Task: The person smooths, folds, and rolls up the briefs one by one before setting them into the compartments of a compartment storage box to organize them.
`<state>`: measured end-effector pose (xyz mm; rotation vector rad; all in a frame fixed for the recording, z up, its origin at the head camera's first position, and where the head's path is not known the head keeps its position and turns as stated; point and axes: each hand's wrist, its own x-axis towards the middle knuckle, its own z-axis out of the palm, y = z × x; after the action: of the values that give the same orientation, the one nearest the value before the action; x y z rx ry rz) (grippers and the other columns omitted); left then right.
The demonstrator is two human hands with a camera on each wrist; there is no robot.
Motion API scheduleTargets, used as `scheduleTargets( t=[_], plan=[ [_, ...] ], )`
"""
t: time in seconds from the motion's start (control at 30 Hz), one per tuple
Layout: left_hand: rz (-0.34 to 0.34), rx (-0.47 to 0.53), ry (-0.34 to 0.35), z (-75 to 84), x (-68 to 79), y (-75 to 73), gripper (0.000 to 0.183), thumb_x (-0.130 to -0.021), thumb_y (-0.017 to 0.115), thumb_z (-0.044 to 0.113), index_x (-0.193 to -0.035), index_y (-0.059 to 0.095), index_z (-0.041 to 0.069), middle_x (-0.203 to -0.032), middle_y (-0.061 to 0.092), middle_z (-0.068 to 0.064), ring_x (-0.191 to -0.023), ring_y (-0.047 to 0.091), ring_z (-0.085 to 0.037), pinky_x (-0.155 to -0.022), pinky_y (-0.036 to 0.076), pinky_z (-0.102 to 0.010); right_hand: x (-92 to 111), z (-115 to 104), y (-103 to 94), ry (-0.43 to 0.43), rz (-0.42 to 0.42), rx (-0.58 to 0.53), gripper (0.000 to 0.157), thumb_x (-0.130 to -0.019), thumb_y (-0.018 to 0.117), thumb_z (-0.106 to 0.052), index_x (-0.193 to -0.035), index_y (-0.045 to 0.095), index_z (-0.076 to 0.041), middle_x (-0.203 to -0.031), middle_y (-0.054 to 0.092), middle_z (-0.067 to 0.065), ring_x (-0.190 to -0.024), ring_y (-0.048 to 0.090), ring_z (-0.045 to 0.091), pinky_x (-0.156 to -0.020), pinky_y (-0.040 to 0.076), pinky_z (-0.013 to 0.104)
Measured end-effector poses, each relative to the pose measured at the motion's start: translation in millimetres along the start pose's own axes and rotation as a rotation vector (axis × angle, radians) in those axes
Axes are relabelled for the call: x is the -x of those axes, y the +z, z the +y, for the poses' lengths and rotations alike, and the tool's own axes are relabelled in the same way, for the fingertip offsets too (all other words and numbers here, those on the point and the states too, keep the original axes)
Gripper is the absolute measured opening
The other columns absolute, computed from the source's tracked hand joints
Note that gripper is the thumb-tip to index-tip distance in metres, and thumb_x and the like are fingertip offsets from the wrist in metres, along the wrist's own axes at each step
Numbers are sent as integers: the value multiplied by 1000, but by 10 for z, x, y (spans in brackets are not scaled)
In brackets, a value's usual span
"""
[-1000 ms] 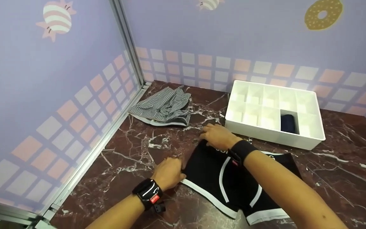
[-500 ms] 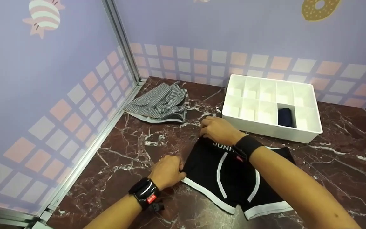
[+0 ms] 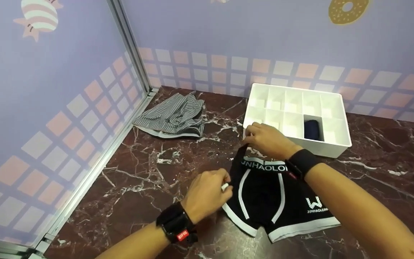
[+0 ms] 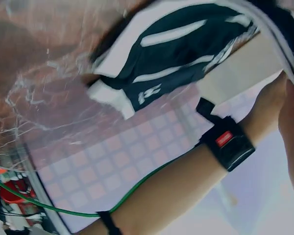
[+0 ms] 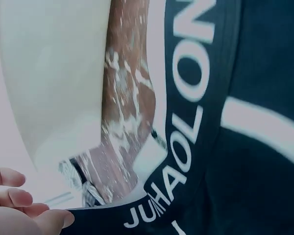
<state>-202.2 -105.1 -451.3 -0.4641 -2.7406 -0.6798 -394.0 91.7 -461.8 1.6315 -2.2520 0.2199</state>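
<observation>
A pair of black boxer briefs [image 3: 261, 190] with white leg trim and a lettered waistband lies on the marbled tabletop in the head view. My right hand [image 3: 270, 141] pinches the waistband at its left corner, drawing it up near the box. Lower on the same side, my left hand [image 3: 208, 192] pinches the left leg edge, where a bit of white trim shows between thumb and fingers. Up close in the right wrist view, the waistband [image 5: 186, 127] gapes open. The left wrist view shows the briefs [image 4: 181, 49] with that left side lifted.
Behind the right hand stands a white box [image 3: 322, 148] divided into compartments; one contains a rolled navy cloth [image 3: 312, 129]. A crumpled grey striped garment [image 3: 173, 117] lies at the back left. Patterned wall panels [image 3: 199, 32] with a metal corner frame [image 3: 129, 46] border the tabletop.
Both hands have lifted the left side of the briefs and moved it rightward and inward. The waistband lettering and right leg logo now show more. The head view has shifted slightly.
</observation>
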Motion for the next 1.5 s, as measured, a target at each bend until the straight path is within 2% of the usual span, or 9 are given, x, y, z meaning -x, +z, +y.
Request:
scheduleTargets(
  t=[0.2, 0.43, 0.57, 0.77, 1.0, 1.1, 1.3, 1.5],
  plan=[
    [15, -57, 151, 408, -140, 128, 9, -80, 66, 22, -85, 63, 15, -76, 62, 6, -58, 55, -6, -50, 44, -16, 307, 82, -116, 25, 78, -17, 16, -77, 62, 0, -87, 72, -8, -88, 57, 7, -78, 52, 23, -68, 47, 36],
    [92, -258, 356, 802, -281, 334, 11, -84, 61, 25, -83, 63, 14, -72, 56, 6, -57, 52, -6, -49, 42, -17, 664, 115, -236, 94, 128, -7, 15, -79, 62, 0, -86, 71, -9, -84, 57, 4, -74, 54, 20, -60, 48, 35],
    [143, -347, 417, 979, -336, 447, 12, -84, 60, 27, -80, 63, 16, -72, 55, 7, -58, 52, -7, -50, 43, -19, 832, 132, -292, 125, 130, 10, 13, -80, 62, -1, -86, 70, -9, -84, 57, 4, -72, 56, 20, -56, 48, 36],
    [180, -471, 519, 1275, -435, 618, 16, -86, 54, 16, -73, 61, 18, -69, 52, 7, -55, 46, -6, -46, 39, -18, 1088, 205, -382, 186, 134, 22, 13, -80, 63, 0, -86, 70, -9, -83, 57, 4, -72, 56, 20, -56, 48, 37],
    [286, -540, 621, 1621, -518, 977, 21, -82, 47, 12, -66, 56, 22, -62, 48, 9, -50, 46, -4, -40, 32, -21, 1428, 270, -436, 249, 127, 40, 13, -82, 60, -1, -85, 69, -10, -81, 54, 3, -66, 54, 20, -52, 46, 37],
    [295, -559, 626, 1715, -536, 1118, 24, -83, 44, 11, -64, 55, 24, -60, 47, 9, -50, 46, -4, -40, 31, -21, 1536, 290, -400, 248, 110, 54, 14, -82, 58, -1, -84, 69, -10, -81, 53, 3, -67, 54, 20, -53, 45, 37],
    [225, -568, 603, 1893, -585, 1334, 29, -86, 43, 10, -64, 58, 23, -61, 49, 7, -50, 46, -6, -39, 36, -23, 1772, 315, -325, 268, 120, 86, 12, -80, 58, -1, -83, 68, -7, -81, 54, 5, -70, 54, 23, -55, 46, 39],
    [170, -554, 577, 1983, -597, 1597, 29, -87, 44, 12, -65, 59, 24, -62, 51, 6, -49, 46, -7, -38, 36, -24, 2003, 338, -204, 263, 112, 144, 14, -76, 62, 2, -87, 70, -5, -82, 56, 6, -72, 56, 24, -56, 47, 41]
  ],
)
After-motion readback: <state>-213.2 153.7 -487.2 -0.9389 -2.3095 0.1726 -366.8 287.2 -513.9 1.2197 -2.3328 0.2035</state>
